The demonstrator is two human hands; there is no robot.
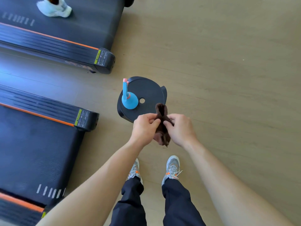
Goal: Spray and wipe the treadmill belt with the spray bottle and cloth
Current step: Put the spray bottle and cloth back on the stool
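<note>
A dark brown cloth (162,111) hangs bunched between my two hands in front of me. My left hand (144,128) pinches its left side and my right hand (180,128) pinches its right side. Just beyond them a blue spray bottle (129,100) with a pink nozzle stands upright on a round black stool (146,90). The near treadmill's black belt (35,152) lies to my left, with orange-striped side rails.
A second treadmill (68,30) lies farther off at the upper left, with another person's white shoe (54,8) on its belt. My own grey and orange shoes (172,167) stand on the light wooden floor (228,62), which spreads to the right.
</note>
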